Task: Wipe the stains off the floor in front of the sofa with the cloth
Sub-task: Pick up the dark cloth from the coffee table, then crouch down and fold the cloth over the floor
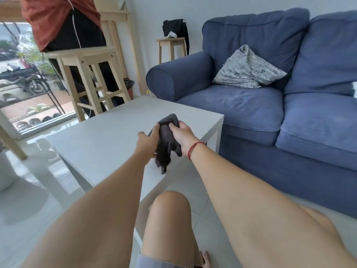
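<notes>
A dark grey cloth [166, 144] hangs crumpled above the white coffee table [108, 136], held between both hands. My left hand [147, 141] grips its left side and my right hand [182, 135], with a red string on the wrist, grips its top right. The cloth's lower end dangles near the table's near corner. The blue sofa [270, 105] stands to the right, with a strip of pale tiled floor [204, 215] in front of it. I cannot make out stains on the floor from here.
A patterned cushion [247, 69] lies on the sofa. Another person sits on a tall wooden stool [90, 78] at the back left. A small stool [172, 47] with dark items stands by the wall. My bare knee [170, 219] is low in view.
</notes>
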### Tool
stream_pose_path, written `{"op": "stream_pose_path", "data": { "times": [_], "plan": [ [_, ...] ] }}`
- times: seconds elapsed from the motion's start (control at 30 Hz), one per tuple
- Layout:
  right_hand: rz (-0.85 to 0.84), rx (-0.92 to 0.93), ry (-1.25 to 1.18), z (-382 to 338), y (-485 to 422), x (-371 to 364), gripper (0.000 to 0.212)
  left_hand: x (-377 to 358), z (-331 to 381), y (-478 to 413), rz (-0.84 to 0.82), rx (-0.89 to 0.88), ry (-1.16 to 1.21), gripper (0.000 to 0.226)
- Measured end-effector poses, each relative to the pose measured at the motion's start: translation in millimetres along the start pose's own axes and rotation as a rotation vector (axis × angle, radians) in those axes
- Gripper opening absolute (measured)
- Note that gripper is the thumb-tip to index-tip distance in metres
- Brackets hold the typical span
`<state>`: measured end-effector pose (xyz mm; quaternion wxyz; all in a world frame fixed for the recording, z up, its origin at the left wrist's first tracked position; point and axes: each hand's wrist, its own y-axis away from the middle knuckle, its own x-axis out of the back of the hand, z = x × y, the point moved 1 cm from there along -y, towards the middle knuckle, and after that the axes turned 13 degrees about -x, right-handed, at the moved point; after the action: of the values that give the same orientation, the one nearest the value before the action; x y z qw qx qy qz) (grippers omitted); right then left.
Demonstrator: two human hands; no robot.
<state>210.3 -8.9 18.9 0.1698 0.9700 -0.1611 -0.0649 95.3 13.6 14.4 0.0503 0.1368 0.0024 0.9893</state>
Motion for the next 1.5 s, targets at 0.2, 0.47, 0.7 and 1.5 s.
{"op": "stream_pose_path", "data": {
  "times": [0.2, 0.47, 0.7, 1.5],
  "plan": [
    [0.0, 0.036, -0.199, -24.4, 10.4, 27.1, 0.018, -38.6, 36.5, 9.2, -0.34, 0.292, 0.641, 0.084],
    [0.355, 0.062, -0.127, -26.7, 31.9, 120.8, 0.025, -107.8, 47.4, 27.2, -0.272, 0.121, 0.394, 0.068],
    [0.733, 0.188, 0.019, -1.4, 68.8, 206.8, 0.016, -186.4, 68.1, 63.7, -0.586, 0.18, 0.337, 0.031],
    [0.953, -0.472, 0.39, 254.6, 21.2, 356.1, 0.031, -395.4, -145.4, 90.9, -0.788, -0.133, -0.385, 0.031]
  ]
}}
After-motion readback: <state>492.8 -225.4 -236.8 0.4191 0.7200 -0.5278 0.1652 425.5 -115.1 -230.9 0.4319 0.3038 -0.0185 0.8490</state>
